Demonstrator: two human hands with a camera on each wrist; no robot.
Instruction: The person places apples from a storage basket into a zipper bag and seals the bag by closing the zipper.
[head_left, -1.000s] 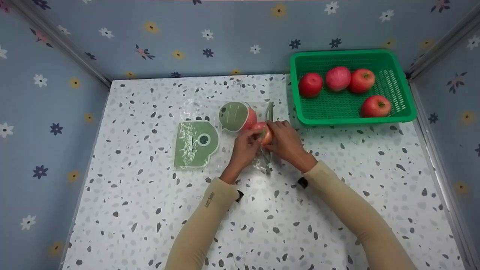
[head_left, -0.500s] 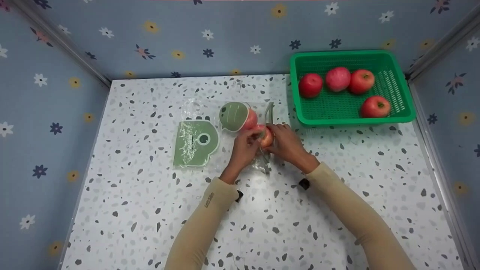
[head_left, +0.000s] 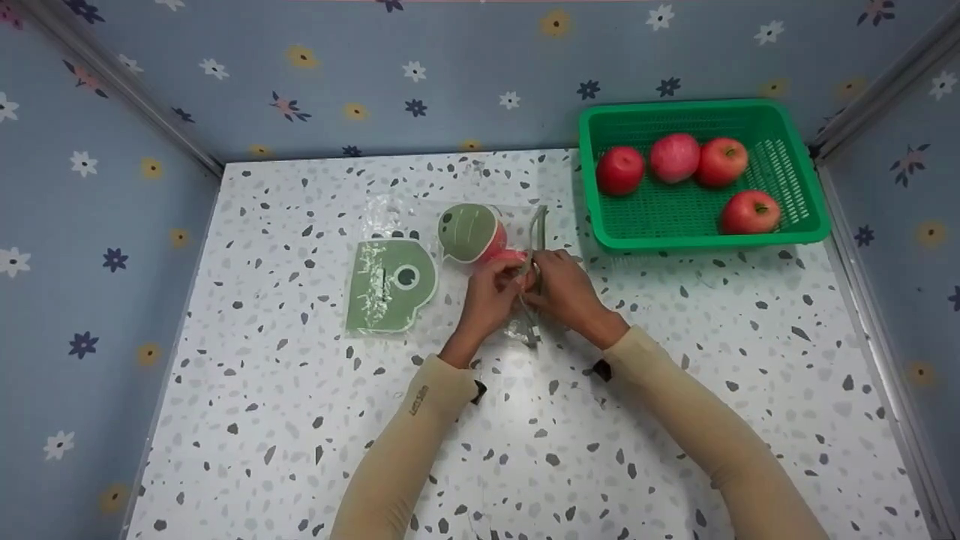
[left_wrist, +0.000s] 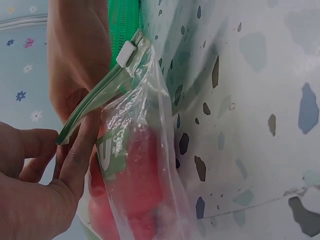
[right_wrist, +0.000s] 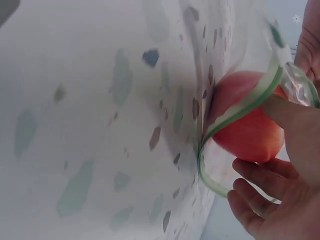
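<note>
Apple point(right_wrist: 252, 132) further into bag point(head_left: 394, 304); four apples point(head_left: 676, 158) in basket point(head_left: 709, 244)

At the grip we see a clear, crinkled, glossy plastic zip bag point(head_left: 401, 307) with a white plastic slider point(left_wrist: 126, 54) and a smooth, softly shining, round red apple point(right_wrist: 252, 135). Beneath it lies a glossy, white, speckled tabletop point(head_left: 562, 480); to its right, a rectangular, green, perforated plastic basket point(head_left: 712, 243); nearer us, matt beige cloth sleeves point(head_left: 682, 405).
</note>
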